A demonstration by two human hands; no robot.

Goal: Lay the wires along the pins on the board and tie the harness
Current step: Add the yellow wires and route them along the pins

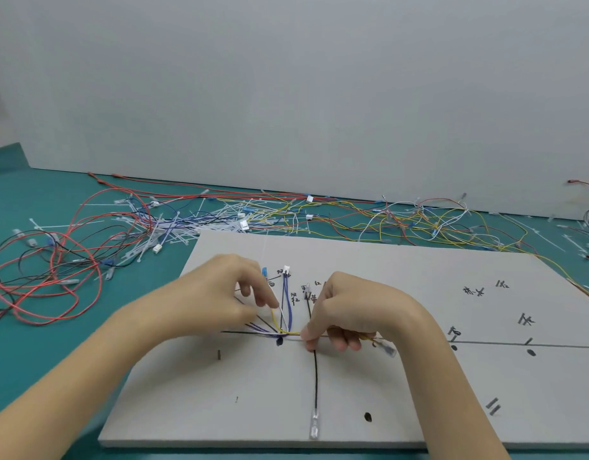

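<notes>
A grey board (402, 386) lies in front of me with black marks and handwritten labels. Purple, yellow, white and black wires (284, 322) fan out from one point near a black dot at the board's middle. My left hand (226, 293) pinches the white and yellow wires just above that point. My right hand (346, 313) grips the bundled wires to the right of it, fingers curled round them; a clear terminal (387, 349) sticks out past its fingers. A black wire (315, 380) runs down toward the front edge and ends in a clear terminal.
Behind the board, loose red, yellow, white and blue wires (386, 220) and several white cable ties (187, 227) are strewn over the green mat. Red and black wire loops (44, 273) lie at the left. A grey wall stands behind.
</notes>
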